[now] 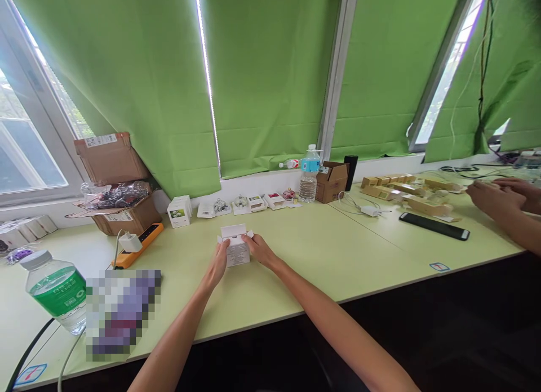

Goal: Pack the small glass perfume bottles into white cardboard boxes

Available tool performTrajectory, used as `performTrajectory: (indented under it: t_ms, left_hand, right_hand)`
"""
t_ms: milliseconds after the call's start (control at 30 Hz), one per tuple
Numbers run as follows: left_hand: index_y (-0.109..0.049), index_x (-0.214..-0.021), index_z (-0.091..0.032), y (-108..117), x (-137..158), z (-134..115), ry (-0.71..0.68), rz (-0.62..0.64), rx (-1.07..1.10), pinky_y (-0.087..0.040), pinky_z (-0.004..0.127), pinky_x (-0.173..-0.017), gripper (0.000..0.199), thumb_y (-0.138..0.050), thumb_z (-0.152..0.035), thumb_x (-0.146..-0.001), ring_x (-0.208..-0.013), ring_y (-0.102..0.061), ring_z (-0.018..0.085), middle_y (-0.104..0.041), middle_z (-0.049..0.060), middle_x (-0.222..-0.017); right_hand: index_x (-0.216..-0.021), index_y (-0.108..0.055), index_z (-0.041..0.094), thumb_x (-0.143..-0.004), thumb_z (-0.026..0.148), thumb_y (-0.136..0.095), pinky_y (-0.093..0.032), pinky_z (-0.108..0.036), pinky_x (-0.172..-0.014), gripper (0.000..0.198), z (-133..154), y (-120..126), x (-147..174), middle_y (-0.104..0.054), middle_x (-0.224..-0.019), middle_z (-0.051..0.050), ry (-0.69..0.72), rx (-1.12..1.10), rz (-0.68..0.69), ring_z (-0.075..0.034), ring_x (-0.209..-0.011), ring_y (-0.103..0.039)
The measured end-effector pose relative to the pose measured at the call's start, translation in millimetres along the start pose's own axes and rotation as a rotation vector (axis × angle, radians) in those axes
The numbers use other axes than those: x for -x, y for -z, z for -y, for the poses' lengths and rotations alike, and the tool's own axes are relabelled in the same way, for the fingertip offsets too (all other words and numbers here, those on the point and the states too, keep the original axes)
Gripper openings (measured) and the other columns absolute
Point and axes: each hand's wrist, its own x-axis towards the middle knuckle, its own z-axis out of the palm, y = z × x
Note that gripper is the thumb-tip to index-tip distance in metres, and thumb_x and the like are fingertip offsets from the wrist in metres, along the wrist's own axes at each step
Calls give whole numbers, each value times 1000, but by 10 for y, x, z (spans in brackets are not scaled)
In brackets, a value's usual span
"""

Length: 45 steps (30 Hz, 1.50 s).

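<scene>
A small white cardboard box point(238, 255) with printed text on its near side stands on the pale green table, its top flap raised and side flaps out. My left hand point(218, 259) grips its left side, the thumb at the upper edge. Around the upper right corner close the fingers of my right hand point(261, 250). What lies inside the box is hidden. Behind it, a row of opened white boxes and clear-wrapped items point(240, 203) runs along the wall. A stack of white boxes point(180, 212) stands to the left of that row.
On the left are a green-labelled water bottle point(59, 290), an orange power strip point(141, 245) and an open brown carton point(127, 214). A large bottle point(309, 178) stands at the back. A black phone-like slab point(434, 226) and another person's hands point(502, 197) are at right.
</scene>
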Motion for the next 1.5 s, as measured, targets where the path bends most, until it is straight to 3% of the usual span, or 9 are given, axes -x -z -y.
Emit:
performTrajectory:
  t_ms: [433, 800, 1500]
  left_hand:
    - [-62, -97, -14, 7, -2, 9, 58, -49, -9, -40, 30, -75, 37, -44, -43, -85, -91, -57, 23, -66, 7, -97]
    - [-64, -90, -13, -49, 55, -88, 37, -124, 18, -43, 33, -77, 35, -49, -43, -81, -89, -59, 26, -68, 6, -85]
    - [-65, -90, -13, -12, -2, -45, 32, -43, -24, -41, 31, -73, 39, -47, -46, -82, -82, -59, 23, -67, 6, -84]
  right_hand:
    - [-82, -59, 13, -87, 44, -36, -36, -26, -65, 39, -8, -9, -1, -54, -72, -3, 16, -26, 17, -15, -69, -47]
    - [-69, -52, 15, -84, 43, -38, -37, -25, -62, 36, 8, -26, -8, -53, -67, -3, -12, -9, -9, -15, -68, -46]
    - [-65, -52, 15, -84, 45, -40, -36, -25, -60, 37, 2, -12, -8, -50, -61, -2, -24, 5, -20, -15, -65, -45]
